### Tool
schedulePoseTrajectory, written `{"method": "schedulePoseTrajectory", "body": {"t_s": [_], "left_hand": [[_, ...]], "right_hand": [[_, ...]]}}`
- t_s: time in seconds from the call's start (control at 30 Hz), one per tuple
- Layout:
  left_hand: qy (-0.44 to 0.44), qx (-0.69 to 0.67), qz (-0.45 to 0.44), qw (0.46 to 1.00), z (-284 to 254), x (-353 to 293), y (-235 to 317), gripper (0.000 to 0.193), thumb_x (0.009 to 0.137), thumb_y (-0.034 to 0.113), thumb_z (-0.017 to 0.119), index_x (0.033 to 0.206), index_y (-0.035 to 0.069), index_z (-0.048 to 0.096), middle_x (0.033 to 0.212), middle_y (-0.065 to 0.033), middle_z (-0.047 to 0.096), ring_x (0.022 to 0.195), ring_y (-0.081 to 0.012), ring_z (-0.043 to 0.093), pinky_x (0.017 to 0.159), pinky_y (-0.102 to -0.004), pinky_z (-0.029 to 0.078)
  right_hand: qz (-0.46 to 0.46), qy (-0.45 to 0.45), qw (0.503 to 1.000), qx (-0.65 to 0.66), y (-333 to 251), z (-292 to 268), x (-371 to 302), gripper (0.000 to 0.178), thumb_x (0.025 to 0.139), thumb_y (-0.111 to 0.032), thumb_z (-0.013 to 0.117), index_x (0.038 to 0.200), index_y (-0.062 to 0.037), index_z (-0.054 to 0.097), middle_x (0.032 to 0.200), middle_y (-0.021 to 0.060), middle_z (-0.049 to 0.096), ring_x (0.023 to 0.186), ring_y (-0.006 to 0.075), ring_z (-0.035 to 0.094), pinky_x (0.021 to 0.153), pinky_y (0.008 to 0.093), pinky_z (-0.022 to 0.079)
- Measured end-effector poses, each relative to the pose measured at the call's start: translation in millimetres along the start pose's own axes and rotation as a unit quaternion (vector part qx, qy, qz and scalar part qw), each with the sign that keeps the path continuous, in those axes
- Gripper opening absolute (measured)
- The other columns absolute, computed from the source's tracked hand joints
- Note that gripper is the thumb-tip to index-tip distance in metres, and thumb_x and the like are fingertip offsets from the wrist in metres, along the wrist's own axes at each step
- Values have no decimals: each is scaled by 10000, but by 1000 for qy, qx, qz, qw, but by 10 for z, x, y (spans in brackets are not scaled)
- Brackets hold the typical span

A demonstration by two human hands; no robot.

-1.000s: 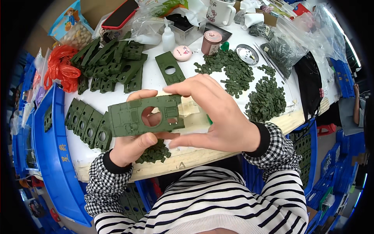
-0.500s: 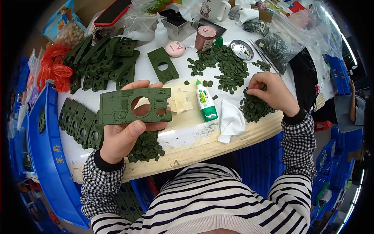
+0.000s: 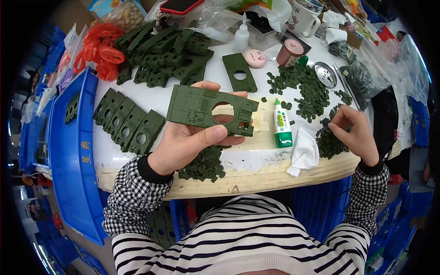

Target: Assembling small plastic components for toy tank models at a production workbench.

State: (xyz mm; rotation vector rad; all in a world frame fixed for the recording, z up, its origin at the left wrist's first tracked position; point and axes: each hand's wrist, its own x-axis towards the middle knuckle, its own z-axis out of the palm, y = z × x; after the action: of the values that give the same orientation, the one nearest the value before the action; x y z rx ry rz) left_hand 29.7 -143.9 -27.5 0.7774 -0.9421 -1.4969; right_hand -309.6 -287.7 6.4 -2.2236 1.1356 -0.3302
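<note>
Green rect. hull (image 3: 201, 108) w/ off-ctr round hole, in L hand (image 3: 185, 143).

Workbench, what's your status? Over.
Left hand holding green part with round hole. Right hand at small green pieces, grip unclear. Green-and-white bottle and white cloth between hands.

Black-and-white striped top (image 3: 238, 229), checked sleeves (image 3: 135, 197) with black cuffs (image 3: 147, 171)

White, wood-edged worktable (image 3: 270, 178) between stacked blue bins (image 3: 387, 217), grey floor (image 3: 51, 201) below, bright strip light (image 3: 422, 63) at upper right.
</note>
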Motion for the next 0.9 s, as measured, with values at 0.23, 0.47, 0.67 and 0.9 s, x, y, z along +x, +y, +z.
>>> {"method": "schedulePoseTrajectory", "body": {"t_s": [0.23, 0.47, 0.67, 0.9], "left_hand": [[0, 1, 9, 1000, -21, 32, -9, 694, 901, 207, 700, 1449, 212, 273, 1495, -218, 370, 1272, -397, 520, 963, -496, 552], [31, 6, 17, 999, -66, 62, 48, 656, 933, 204, 652, 1459, 163, 262, 1476, -218, 402, 1254, -391, 538, 966, -476, 553], [33, 29, 7, 999, -34, 38, 68, 666, 936, 207, 637, 1471, 151, 244, 1473, -225, 407, 1264, -363, 536, 966, -473, 551], [32, 35, 5, 999, -9, 21, 64, 671, 933, 185, 631, 1473, 146, 234, 1475, -224, 401, 1307, -347, 496, 970, -486, 546]], "right_hand": [[-178, 57, 977, 104, -591, 116, 116, 118, 840, 35, 695, 948, 11, 734, 823, 74, 699, 726, 110, 650, 662, 234, 513], [-161, -18, 946, 281, -1005, 468, 494, 104, 860, -7, 713, 956, 33, 719, 850, 56, 710, 740, 65, 659, 668, 187, 532], [-118, -70, 923, 361, -1058, 649, 554, 105, 866, -38, 719, 930, 41, 690, 829, 44, 696, 729, 49, 639, 650, 174, 518], [-192, -43, 949, 248, -1052, 695, 561, 55, 822, -19, 711, 867, 2, 689, 1100, 116, 629, 1008, 147, 577, 928, 308, 454]]}}
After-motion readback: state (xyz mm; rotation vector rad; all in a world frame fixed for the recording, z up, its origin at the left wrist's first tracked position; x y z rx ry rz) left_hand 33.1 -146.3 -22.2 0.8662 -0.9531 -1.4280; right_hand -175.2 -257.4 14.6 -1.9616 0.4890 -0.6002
